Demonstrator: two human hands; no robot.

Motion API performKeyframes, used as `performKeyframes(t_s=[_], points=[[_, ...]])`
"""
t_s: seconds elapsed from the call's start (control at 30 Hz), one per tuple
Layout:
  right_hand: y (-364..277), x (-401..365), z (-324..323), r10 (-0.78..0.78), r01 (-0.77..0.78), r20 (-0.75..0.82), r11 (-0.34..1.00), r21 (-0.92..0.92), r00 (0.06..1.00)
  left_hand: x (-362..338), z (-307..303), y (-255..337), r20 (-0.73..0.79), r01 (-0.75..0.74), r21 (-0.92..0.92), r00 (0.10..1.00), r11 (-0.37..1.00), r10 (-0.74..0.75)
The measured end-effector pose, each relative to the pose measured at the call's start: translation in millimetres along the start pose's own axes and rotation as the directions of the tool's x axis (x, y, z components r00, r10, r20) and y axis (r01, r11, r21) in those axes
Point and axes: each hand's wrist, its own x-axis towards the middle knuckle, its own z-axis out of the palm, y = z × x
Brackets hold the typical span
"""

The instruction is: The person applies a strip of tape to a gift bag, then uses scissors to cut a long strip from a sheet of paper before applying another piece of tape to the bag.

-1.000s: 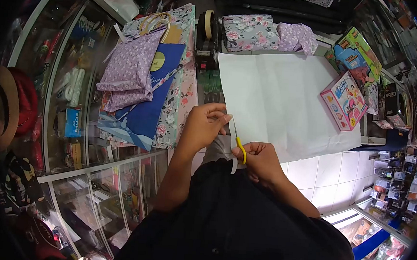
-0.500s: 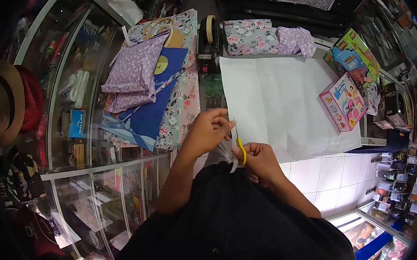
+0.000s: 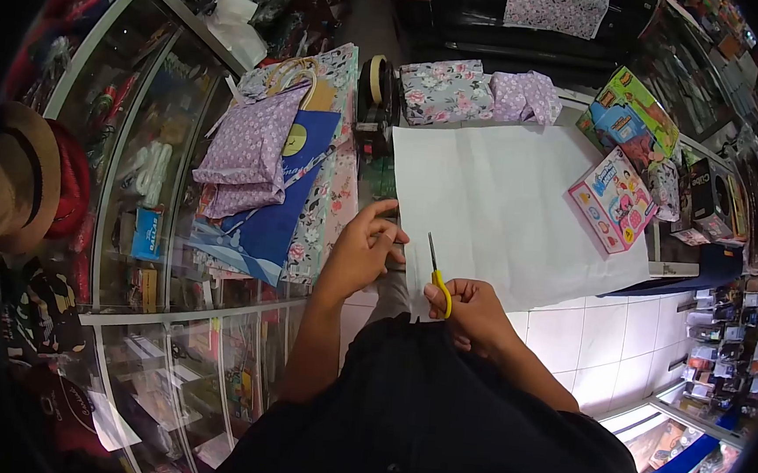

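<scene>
My right hand is closed around the yellow handles of a pair of scissors. The thin dark blades point up and away over the white paper. At the left edge of that sheet is my left hand, its fingers bent, with thumb and fingertips at the paper's margin; they seem to pinch it, though the contact is partly hidden. The large sheet lies spread in front of me, faintly creased, its near end reaching close to my dark shirt.
A pink toy box and a green box rest at the sheet's right. Floral wrapped parcels lie behind it, beside a tape dispenser. Left, a purple floral bag and blue bag top a glass case.
The scissors have swung more upright and moved away from my left hand. My left hand has shifted slightly left. The view has tilted a little, so the counter things appear lower.
</scene>
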Motion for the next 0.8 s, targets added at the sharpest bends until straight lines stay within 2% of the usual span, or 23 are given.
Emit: performKeyframes(t_s=[0.07, 0.1, 0.13, 0.2, 0.23, 0.27, 0.33, 0.53, 0.73, 0.8], points=[[1.8, -3.4, -3.6, -0.019, 0.019, -0.011, 0.999, 0.038, 1.000, -1.8, 0.1, -3.4, -0.100, -0.157, 0.177, 0.979, 0.972, 0.176], [1.9, -5.9, -5.1, -0.017, 0.018, -0.007, 0.999, 0.041, 1.000, -1.6, -3.5, -0.8, -0.076, -0.227, 0.348, 0.960, 0.910, 0.269], [-0.2, -7.8, -7.0, -0.019, 0.020, -0.029, 0.999, 0.025, 0.999, -2.6, -6.4, 3.8, -0.077, -0.227, 0.352, 0.960, 0.908, 0.270], [1.2, -10.9, -12.0, -0.007, 0.008, -0.045, 1.000, 0.012, 0.999, -10.4, -10.3, 12.6, 0.137, -0.407, 0.701, 0.883, 0.586, 0.449], [2.8, -12.1, -15.9, -0.023, 0.024, -0.029, 1.000, 0.020, 0.999, -9.2, -14.1, 11.1, 0.245, -0.496, 0.717, 0.838, 0.491, 0.488], [3.1, -12.1, -19.4, -0.046, 0.047, -0.014, 0.999, 0.028, 0.999, -9.7, -13.6, 10.1, 0.241, -0.491, 0.719, 0.840, 0.492, 0.486], [5.8, -12.9, -24.8, -0.050, 0.050, -0.005, 0.998, 0.027, 0.999, -11.8, -10.7, 8.5, 0.294, -0.527, 0.759, 0.801, 0.382, 0.522], [11.1, -16.4, -35.7, -0.061, 0.060, 0.014, 0.994, 0.096, 0.998, -6.7, -8.9, -8.7, 0.273, -0.499, 0.774, 0.819, 0.391, 0.504], [10.4, -16.6, -37.7, -0.065, 0.064, 0.015, 0.995, 0.075, 0.998, -4.7, -6.0, -9.4, 0.270, -0.482, 0.793, 0.827, 0.374, 0.494], [8.9, -15.3, -36.2, -0.069, 0.068, 0.013, 0.995, 0.072, 0.998, -1.7, -6.7, -13.1, 0.237, -0.490, 0.777, 0.810, 0.396, 0.536]])
